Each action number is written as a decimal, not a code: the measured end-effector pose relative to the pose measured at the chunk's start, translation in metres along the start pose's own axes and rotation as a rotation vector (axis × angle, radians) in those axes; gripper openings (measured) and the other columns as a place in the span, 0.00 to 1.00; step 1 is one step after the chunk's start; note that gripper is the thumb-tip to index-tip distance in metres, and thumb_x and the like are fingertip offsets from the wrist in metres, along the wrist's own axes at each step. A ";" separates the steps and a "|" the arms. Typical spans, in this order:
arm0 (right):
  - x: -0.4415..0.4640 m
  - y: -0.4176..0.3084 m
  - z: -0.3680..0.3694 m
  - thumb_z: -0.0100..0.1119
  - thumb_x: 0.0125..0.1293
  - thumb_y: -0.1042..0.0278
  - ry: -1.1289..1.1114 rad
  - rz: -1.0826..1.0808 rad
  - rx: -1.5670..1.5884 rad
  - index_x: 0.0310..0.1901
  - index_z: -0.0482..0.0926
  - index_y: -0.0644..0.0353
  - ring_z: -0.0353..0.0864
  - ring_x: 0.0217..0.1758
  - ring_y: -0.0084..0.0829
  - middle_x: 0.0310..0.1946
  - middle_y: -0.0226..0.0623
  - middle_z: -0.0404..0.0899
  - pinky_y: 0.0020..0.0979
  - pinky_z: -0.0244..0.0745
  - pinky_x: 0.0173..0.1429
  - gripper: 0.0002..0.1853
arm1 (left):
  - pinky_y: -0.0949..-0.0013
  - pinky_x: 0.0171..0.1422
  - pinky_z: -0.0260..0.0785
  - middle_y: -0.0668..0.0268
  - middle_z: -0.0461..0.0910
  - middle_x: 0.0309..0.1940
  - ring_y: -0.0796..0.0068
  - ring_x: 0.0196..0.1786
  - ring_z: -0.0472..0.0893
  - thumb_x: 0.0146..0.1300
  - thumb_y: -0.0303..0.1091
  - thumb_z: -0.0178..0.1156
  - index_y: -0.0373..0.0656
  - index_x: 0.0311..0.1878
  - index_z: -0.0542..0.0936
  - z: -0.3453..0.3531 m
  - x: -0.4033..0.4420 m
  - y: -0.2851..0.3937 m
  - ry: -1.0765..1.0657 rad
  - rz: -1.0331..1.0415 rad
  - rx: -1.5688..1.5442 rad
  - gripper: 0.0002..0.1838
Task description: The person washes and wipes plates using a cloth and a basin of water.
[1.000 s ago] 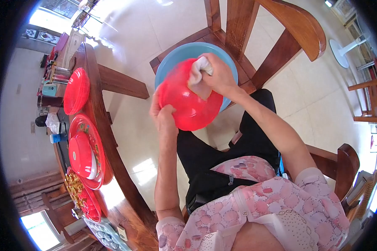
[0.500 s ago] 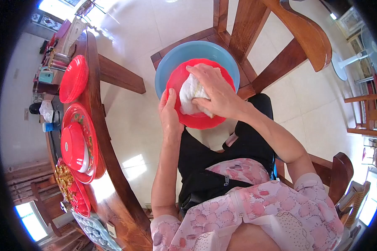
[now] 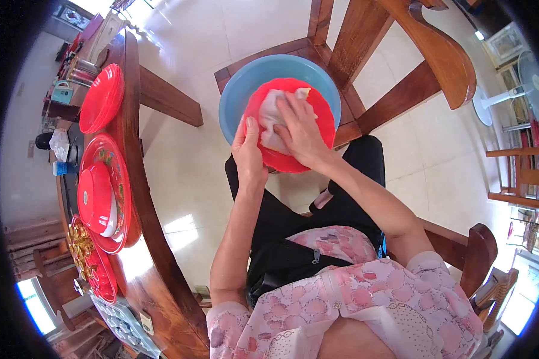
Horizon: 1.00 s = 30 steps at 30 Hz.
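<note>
In the head view a red plate is held over a blue basin, tilted a little. My left hand grips its left rim, with the thumb on the upper face and the fingers out of sight beneath. A white cloth is bunched on the plate's face. My right hand presses down on the cloth, fingers curled over it. The basin rests on the seat of a wooden chair.
A curved wooden table runs along my left. On it stand stacked red plates, an upturned red bowl on a patterned red tray, and gold items. A white fan stands at the right.
My right hand has shifted the cloth across the plate, and its fingers now lie flatter over it. The plate is slightly higher in view and tilted differently. The whole view has shifted slightly.
</note>
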State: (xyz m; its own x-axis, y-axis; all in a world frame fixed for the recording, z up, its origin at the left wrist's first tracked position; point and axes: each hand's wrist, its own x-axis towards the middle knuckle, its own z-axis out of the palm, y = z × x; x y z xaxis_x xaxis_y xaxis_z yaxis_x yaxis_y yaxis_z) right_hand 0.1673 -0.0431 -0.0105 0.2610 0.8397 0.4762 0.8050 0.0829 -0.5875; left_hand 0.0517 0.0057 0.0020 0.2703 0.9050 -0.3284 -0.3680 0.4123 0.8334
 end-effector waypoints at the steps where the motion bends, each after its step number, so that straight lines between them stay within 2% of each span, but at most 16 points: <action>1: 0.003 -0.003 0.002 0.59 0.54 0.77 0.035 -0.082 0.075 0.56 0.67 0.66 0.65 0.58 0.52 0.57 0.50 0.65 0.45 0.63 0.59 0.26 | 0.70 0.55 0.69 0.63 0.76 0.52 0.74 0.52 0.75 0.68 0.39 0.54 0.36 0.60 0.71 -0.003 0.003 0.000 0.008 -0.023 0.003 0.22; 2: 0.003 -0.007 0.003 0.59 0.54 0.77 0.032 -0.085 0.074 0.56 0.67 0.66 0.65 0.58 0.52 0.57 0.50 0.65 0.45 0.63 0.59 0.26 | 0.71 0.54 0.70 0.64 0.76 0.51 0.74 0.51 0.75 0.68 0.40 0.54 0.36 0.59 0.72 -0.006 0.006 -0.002 0.002 -0.010 -0.017 0.22; 4: 0.003 -0.020 -0.002 0.58 0.54 0.77 -0.087 -0.278 0.287 0.56 0.69 0.65 0.66 0.58 0.51 0.56 0.48 0.66 0.43 0.63 0.59 0.25 | 0.71 0.53 0.70 0.64 0.77 0.49 0.74 0.51 0.76 0.68 0.42 0.53 0.36 0.59 0.72 -0.011 0.011 -0.002 0.003 0.005 -0.041 0.22; 6: 0.000 -0.019 -0.003 0.58 0.54 0.77 -0.103 -0.257 0.356 0.54 0.72 0.62 0.67 0.56 0.49 0.53 0.44 0.69 0.40 0.64 0.58 0.22 | 0.72 0.52 0.70 0.63 0.78 0.46 0.74 0.49 0.77 0.69 0.42 0.53 0.35 0.58 0.72 -0.022 0.022 0.007 0.036 0.073 0.035 0.22; 8: -0.002 -0.020 -0.019 0.60 0.52 0.78 -0.448 -0.349 0.350 0.49 0.77 0.63 0.66 0.56 0.44 0.55 0.41 0.70 0.42 0.63 0.61 0.19 | 0.72 0.54 0.69 0.62 0.79 0.46 0.74 0.50 0.76 0.68 0.41 0.54 0.34 0.58 0.73 -0.021 0.022 0.026 -0.059 0.076 -0.004 0.22; 9: -0.005 -0.019 -0.023 0.62 0.50 0.76 -0.424 -0.341 0.362 0.41 0.80 0.63 0.66 0.54 0.42 0.51 0.40 0.72 0.40 0.64 0.59 0.14 | 0.72 0.54 0.69 0.62 0.79 0.47 0.75 0.49 0.76 0.68 0.40 0.55 0.34 0.57 0.74 -0.021 0.025 0.030 -0.042 0.141 0.052 0.22; 12: -0.003 0.008 -0.031 0.64 0.47 0.75 -0.493 -0.393 0.154 0.37 0.80 0.61 0.67 0.51 0.43 0.47 0.39 0.73 0.39 0.66 0.55 0.12 | 0.72 0.53 0.70 0.62 0.78 0.48 0.77 0.47 0.77 0.66 0.37 0.57 0.34 0.56 0.75 -0.022 0.027 0.038 -0.025 0.229 0.136 0.20; 14: 0.001 0.024 -0.029 0.64 0.44 0.76 -0.483 -0.362 0.096 0.33 0.79 0.60 0.68 0.48 0.42 0.42 0.39 0.73 0.38 0.66 0.51 0.10 | 0.68 0.54 0.72 0.60 0.78 0.49 0.71 0.50 0.78 0.69 0.38 0.53 0.34 0.56 0.74 -0.022 0.024 0.040 -0.046 0.221 0.227 0.19; 16: 0.009 0.032 -0.028 0.63 0.43 0.77 -0.372 -0.345 0.008 0.30 0.78 0.59 0.69 0.45 0.42 0.40 0.41 0.72 0.39 0.66 0.48 0.10 | 0.71 0.53 0.71 0.61 0.79 0.48 0.75 0.49 0.77 0.68 0.38 0.55 0.34 0.56 0.75 -0.023 0.023 0.038 -0.050 0.203 0.230 0.19; 18: 0.019 0.039 -0.027 0.62 0.42 0.79 -0.366 -0.363 -0.015 0.30 0.77 0.59 0.69 0.44 0.42 0.41 0.42 0.72 0.39 0.67 0.47 0.10 | 0.74 0.52 0.70 0.63 0.80 0.46 0.78 0.47 0.77 0.67 0.37 0.56 0.34 0.56 0.76 -0.023 0.019 0.034 -0.053 0.182 0.233 0.20; 20: 0.030 0.039 -0.027 0.61 0.43 0.80 -0.141 -0.431 -0.064 0.32 0.77 0.59 0.69 0.45 0.44 0.43 0.42 0.71 0.39 0.67 0.49 0.11 | 0.74 0.51 0.71 0.63 0.79 0.47 0.78 0.47 0.77 0.67 0.38 0.56 0.35 0.57 0.75 -0.022 0.013 0.034 -0.100 0.087 0.316 0.20; 21: 0.035 0.034 -0.028 0.61 0.45 0.80 -0.076 -0.450 -0.028 0.37 0.77 0.59 0.69 0.48 0.44 0.46 0.43 0.71 0.38 0.67 0.52 0.14 | 0.74 0.51 0.71 0.63 0.79 0.47 0.78 0.47 0.77 0.67 0.38 0.56 0.35 0.57 0.75 -0.021 0.012 0.035 -0.096 0.090 0.316 0.20; 24: 0.040 0.020 -0.023 0.62 0.46 0.76 0.056 -0.377 0.007 0.43 0.77 0.57 0.71 0.47 0.43 0.43 0.42 0.72 0.40 0.69 0.49 0.18 | 0.73 0.51 0.72 0.63 0.79 0.47 0.76 0.48 0.78 0.67 0.38 0.56 0.36 0.57 0.74 -0.018 0.009 0.038 -0.134 -0.036 0.078 0.20; 25: 0.037 0.016 -0.020 0.62 0.46 0.76 0.054 -0.376 0.007 0.43 0.77 0.57 0.71 0.47 0.43 0.43 0.42 0.72 0.40 0.69 0.49 0.18 | 0.72 0.51 0.72 0.63 0.79 0.47 0.75 0.48 0.78 0.67 0.38 0.56 0.36 0.57 0.74 -0.014 0.007 0.039 -0.123 -0.011 0.067 0.20; 27: 0.029 0.007 -0.014 0.62 0.53 0.77 -0.035 -0.112 0.251 0.50 0.74 0.58 0.69 0.55 0.45 0.49 0.44 0.71 0.39 0.66 0.59 0.21 | 0.72 0.50 0.72 0.64 0.79 0.47 0.75 0.48 0.78 0.67 0.38 0.55 0.36 0.57 0.74 -0.009 0.006 0.036 -0.110 0.018 0.055 0.20; 30: 0.023 -0.007 -0.011 0.62 0.55 0.75 -0.093 -0.074 0.358 0.54 0.72 0.60 0.68 0.58 0.46 0.51 0.44 0.71 0.39 0.64 0.62 0.23 | 0.72 0.50 0.72 0.65 0.79 0.46 0.75 0.47 0.78 0.68 0.38 0.55 0.36 0.56 0.75 -0.008 0.008 0.027 -0.021 -0.037 0.029 0.19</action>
State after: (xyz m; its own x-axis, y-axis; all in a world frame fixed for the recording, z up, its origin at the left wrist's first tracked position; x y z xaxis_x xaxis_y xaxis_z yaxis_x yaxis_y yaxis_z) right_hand 0.1737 -0.0300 0.0116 0.1465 0.8684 0.4738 0.5786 0.3132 -0.7530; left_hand 0.0368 0.0247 0.0185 0.3021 0.8865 -0.3505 -0.3309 0.4424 0.8335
